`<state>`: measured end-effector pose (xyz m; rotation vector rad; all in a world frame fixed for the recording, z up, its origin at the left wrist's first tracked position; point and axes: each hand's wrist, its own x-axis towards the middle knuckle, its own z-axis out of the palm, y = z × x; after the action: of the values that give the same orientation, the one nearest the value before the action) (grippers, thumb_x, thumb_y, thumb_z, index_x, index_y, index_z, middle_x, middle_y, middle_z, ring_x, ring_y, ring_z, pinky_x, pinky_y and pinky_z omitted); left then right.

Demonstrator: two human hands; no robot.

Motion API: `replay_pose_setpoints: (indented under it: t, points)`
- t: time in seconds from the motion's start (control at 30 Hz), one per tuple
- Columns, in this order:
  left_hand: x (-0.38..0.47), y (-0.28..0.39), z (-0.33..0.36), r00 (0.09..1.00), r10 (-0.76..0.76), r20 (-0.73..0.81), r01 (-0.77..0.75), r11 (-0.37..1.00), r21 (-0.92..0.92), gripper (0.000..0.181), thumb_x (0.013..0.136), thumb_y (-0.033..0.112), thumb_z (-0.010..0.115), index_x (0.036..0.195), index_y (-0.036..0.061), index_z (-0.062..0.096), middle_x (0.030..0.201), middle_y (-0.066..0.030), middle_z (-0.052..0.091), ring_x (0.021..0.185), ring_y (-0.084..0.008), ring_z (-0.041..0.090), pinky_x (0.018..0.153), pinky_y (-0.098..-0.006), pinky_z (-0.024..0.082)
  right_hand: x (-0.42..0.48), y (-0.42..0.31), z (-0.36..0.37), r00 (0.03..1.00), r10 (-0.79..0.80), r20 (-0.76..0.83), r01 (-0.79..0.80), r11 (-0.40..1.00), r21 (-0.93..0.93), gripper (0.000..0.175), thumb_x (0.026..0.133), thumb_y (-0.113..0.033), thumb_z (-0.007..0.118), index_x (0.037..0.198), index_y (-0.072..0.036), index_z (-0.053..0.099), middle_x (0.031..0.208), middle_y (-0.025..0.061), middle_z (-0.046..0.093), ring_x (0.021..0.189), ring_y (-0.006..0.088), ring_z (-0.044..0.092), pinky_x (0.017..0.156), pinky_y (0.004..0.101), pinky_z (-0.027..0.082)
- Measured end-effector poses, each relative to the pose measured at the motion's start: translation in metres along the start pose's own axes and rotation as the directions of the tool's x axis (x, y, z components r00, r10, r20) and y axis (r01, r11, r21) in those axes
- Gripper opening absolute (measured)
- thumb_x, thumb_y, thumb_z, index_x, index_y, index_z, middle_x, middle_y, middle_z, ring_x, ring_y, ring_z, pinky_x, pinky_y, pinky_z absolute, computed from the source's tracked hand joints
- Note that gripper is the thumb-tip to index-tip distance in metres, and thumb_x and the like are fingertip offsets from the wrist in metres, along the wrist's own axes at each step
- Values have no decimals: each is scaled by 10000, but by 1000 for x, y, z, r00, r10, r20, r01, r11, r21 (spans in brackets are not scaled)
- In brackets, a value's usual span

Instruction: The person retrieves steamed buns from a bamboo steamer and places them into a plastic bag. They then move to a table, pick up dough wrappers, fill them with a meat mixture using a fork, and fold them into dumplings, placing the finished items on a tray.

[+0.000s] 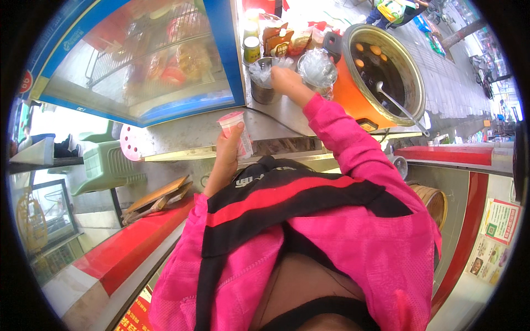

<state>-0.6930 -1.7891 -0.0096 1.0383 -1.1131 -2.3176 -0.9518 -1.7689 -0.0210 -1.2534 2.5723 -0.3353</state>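
Observation:
My left hand point(228, 151) is closed around a sealed plastic cup point(240, 134) with a pink film lid, held upright over the counter's near edge. My right hand point(286, 82) reaches to the rim of a metal canister point(264, 93) with clear plastic bags point(261, 73) bunched in its mouth. Its fingertips are at the plastic; whether they pinch it cannot be told. Just right of that hand is a second container lined with clear plastic point(318, 70). Farther right, an orange pot point(356, 99) holds dark liquid with several eggs point(375, 50) and a long-handled ladle point(399, 105).
A blue-framed glass display cabinet point(238, 53) stands left on the metal counter point(186, 134). Behind the canister are a lidded green cup point(251, 50) and brown packets point(278, 43). A black cord point(277, 121) crosses the counter. A person point(391, 12) is beyond the pot.

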Motion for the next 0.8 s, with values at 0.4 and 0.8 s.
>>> replay_pose_setpoints:
  t: [0.4,0.8]
  points:
    - [10,3,10,992,2,127,-1,1000,-7,351,821,311,631,1010,35,529,830,-87,620,664,-161,618,560,-290,518,-22,13,-34,897,-25,-441,244,860,447,248,771,-70,523,1017,-40,538,796,109,574,755,248,575,684,342,455]
    - [49,47,84,721,90,687,-65,996,-62,548,793,263,637,1225,-8,435,1098,-92,569,992,-176,556,839,-315,460,-73,-3,-102,948,-185,-259,314,411,856,386,803,24,550,1170,-52,456,859,-15,483,807,70,488,722,196,409]
